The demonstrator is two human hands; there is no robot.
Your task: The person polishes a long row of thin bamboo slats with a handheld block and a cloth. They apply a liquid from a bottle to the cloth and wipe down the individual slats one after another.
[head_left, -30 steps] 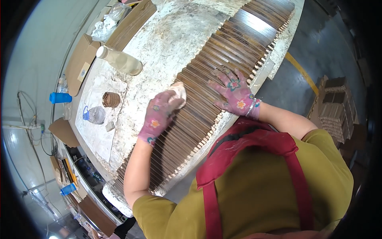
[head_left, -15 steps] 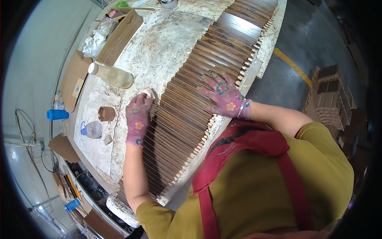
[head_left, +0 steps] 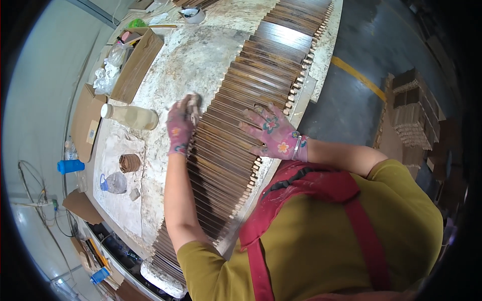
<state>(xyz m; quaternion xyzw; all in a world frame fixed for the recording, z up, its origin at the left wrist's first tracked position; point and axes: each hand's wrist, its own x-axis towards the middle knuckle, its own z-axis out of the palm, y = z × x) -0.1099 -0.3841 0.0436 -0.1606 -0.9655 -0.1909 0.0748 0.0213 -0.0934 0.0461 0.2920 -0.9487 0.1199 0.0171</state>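
A long row of dark brown wooden boards [head_left: 228,118] lies side by side across the worktable, their pale notched ends lining both edges. At the row's left edge, my left hand [head_left: 179,129], in a pink flowered glove, is closed around a crumpled whitish rag [head_left: 194,107]. My right hand [head_left: 273,133], gloved the same way, rests palm down with fingers spread on the boards near their right ends. The glove's fingertips are stained dark. Farther along the row, one patch of boards shines under the light.
Left of the boards, the stained white worktable [head_left: 201,55] holds a bottle of cloudy liquid [head_left: 131,116], a brown roll [head_left: 129,163], a clear jug [head_left: 114,183] and a cardboard box [head_left: 138,65] of bags. Stacked boards [head_left: 414,113] stand on the floor at the right.
My left hand has moved farther away along the boards' left edge, and more of the rag shows. My right hand stays spread on the boards. The whole view has shifted slightly.
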